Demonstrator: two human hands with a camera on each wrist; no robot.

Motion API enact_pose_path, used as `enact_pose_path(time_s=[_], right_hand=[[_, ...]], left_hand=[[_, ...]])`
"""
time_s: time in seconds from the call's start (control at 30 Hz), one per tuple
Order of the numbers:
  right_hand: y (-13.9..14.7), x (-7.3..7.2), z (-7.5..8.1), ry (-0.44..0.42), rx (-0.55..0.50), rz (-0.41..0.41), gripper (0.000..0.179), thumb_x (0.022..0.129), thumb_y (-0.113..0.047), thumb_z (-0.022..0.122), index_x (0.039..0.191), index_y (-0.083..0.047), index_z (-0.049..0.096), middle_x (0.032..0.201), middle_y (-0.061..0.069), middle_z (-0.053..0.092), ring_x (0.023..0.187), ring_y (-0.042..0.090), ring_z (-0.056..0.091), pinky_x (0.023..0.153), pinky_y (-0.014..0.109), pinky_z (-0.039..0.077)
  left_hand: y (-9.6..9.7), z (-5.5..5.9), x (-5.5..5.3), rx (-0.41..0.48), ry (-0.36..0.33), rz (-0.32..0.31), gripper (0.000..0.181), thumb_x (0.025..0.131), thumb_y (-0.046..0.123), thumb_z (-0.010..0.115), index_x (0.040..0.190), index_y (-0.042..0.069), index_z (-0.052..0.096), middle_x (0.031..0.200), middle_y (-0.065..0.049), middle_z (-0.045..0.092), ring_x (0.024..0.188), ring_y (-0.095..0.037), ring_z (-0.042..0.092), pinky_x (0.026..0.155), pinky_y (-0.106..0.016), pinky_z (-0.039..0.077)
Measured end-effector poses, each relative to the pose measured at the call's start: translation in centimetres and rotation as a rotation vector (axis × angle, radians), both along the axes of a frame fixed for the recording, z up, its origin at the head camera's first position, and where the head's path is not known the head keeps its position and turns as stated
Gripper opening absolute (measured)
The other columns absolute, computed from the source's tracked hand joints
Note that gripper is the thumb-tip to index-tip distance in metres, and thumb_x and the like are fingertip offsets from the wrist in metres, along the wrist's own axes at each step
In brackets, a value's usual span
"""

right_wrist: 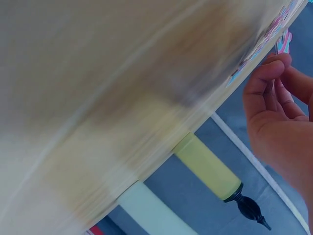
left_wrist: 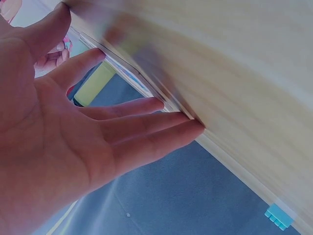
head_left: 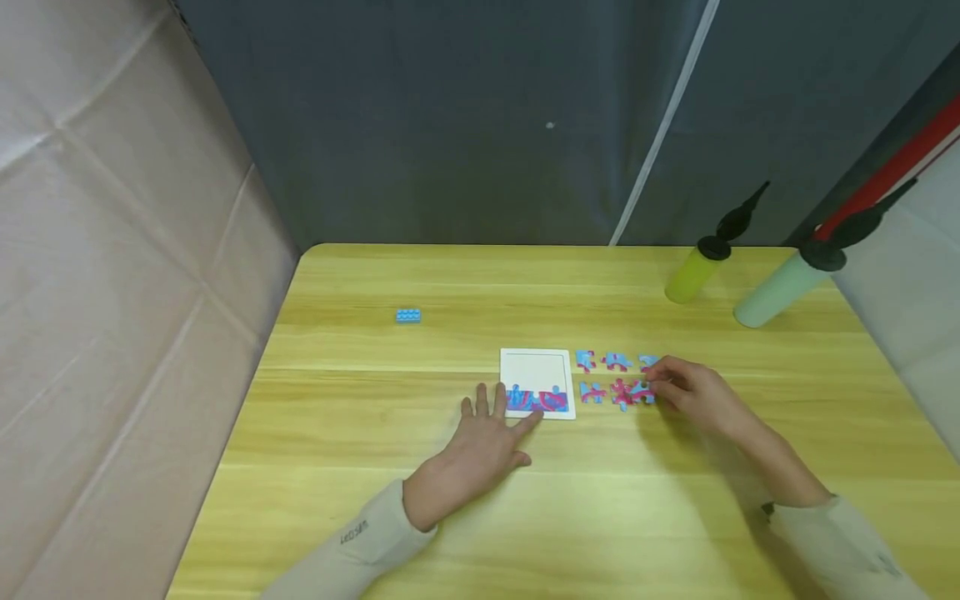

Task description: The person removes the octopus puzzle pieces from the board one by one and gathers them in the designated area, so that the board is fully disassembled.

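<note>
A white square puzzle tray [head_left: 534,367] lies on the table, its near strip filled with joined blue, pink and purple pieces [head_left: 536,401]. My left hand [head_left: 480,446] is spread flat at the tray's near-left corner, fingertips touching its edge; the left wrist view shows straight fingers [left_wrist: 146,142]. To the tray's right, my right hand [head_left: 697,396] pinches a blue-and-pink jigsaw piece [head_left: 642,392] between thumb and fingertips. In the right wrist view that jigsaw piece [right_wrist: 283,43] stands tilted up. Several loose jigsaw pieces [head_left: 617,362] lie in two rows beside the tray, one partly behind the right hand.
A small blue toy brick [head_left: 408,316] sits at the back left of the table [head_left: 337,433]. Two hand pumps stand at the back right, one yellow-green [head_left: 693,275] and one pale green [head_left: 780,290], both with black tops. A dark curtain hangs behind the table.
</note>
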State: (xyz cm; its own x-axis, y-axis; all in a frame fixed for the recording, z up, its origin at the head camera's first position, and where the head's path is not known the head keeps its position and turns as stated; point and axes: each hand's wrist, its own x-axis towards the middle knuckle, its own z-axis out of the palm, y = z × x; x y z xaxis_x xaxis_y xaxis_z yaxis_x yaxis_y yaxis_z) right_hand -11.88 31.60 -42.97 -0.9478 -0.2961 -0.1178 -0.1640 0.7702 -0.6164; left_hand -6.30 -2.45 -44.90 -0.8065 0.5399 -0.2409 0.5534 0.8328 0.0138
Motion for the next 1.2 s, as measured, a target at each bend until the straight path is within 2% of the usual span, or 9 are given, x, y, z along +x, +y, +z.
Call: enact_pose_path(time_s=[0.2,0.47,0.73,1.2], right_hand=[[0.9,0.1,-0.1,-0.032,0.015,-0.025,0.013,0.106,-0.009,0.055,0.108,-0.006,0.068,0.088,0.006,0.067,0.072,0.007,0.055,0.062,0.023,0.048],[1.3,0.2,0.0,-0.058,0.007,-0.043,0.013,0.106,-0.010,0.055,0.107,-0.003,0.067,0.081,0.006,0.063,0.068,0.006,0.052,0.060,0.023,0.045],[1.4,0.3,-0.2,-0.101,0.025,-0.053,0.016,0.106,-0.010,0.055,0.111,-0.001,0.068,0.082,0.004,0.065,0.071,0.007,0.053,0.062,0.023,0.046],[1.6,0.2,-0.5,-0.076,0.066,-0.040,0.017,0.106,-0.014,0.057,0.113,-0.006,0.070,0.092,0.003,0.072,0.079,0.009,0.058,0.065,0.021,0.047]], left_hand=[[0.0,0.0,-0.1,0.005,-0.004,0.002,0.065,0.100,0.059,0.054,0.160,0.040,0.037,0.159,-0.030,0.041,0.143,-0.055,0.044,0.110,-0.059,0.049],[0.0,0.0,-0.1,0.013,-0.008,0.001,0.065,0.100,0.059,0.055,0.160,0.039,0.038,0.159,-0.030,0.041,0.143,-0.055,0.044,0.110,-0.060,0.048],[0.0,0.0,-0.1,0.014,0.007,-0.008,0.065,0.100,0.059,0.055,0.159,0.039,0.039,0.158,-0.030,0.042,0.141,-0.056,0.045,0.109,-0.059,0.049],[0.0,0.0,-0.1,0.011,-0.010,0.005,0.065,0.100,0.060,0.055,0.159,0.040,0.038,0.159,-0.030,0.041,0.142,-0.055,0.044,0.110,-0.059,0.049]])
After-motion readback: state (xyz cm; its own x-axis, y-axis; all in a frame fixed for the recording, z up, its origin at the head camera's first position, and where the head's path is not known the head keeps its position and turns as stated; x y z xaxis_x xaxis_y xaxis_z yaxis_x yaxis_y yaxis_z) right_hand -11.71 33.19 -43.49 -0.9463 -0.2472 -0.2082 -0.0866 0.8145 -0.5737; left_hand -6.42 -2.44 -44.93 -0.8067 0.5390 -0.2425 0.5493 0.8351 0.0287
